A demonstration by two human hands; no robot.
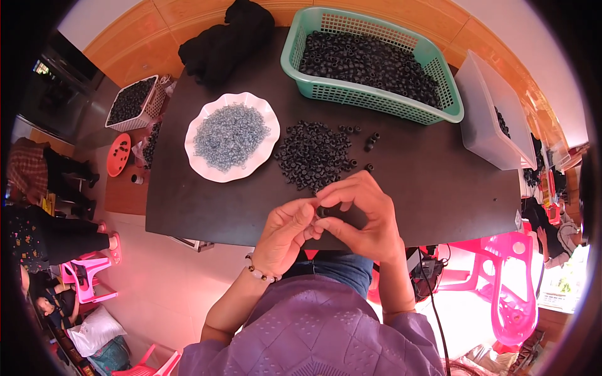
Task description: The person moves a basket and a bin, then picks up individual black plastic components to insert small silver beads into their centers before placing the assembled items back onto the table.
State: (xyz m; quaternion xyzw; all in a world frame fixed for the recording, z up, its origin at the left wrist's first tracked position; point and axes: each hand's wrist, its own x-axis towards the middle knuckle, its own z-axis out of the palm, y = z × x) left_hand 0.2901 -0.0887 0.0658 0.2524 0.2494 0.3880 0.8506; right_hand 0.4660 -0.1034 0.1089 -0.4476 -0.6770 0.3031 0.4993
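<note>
Pinching a small black ring-shaped piece (323,212), the right hand (367,216) is at the near side of the heap of small black cylinders (313,155); the left hand (287,232) also pinches, I cannot tell what. Loose fingertips could drop the piece beside the heap.

The fingers (338,188) partly hide 1 small black piece (323,212) between them.

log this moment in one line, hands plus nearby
left hand: pinched, contents unclear | right hand: pinching small black part | nearby: black parts pile, white scalloped plate with clear pieces, green basket
</note>
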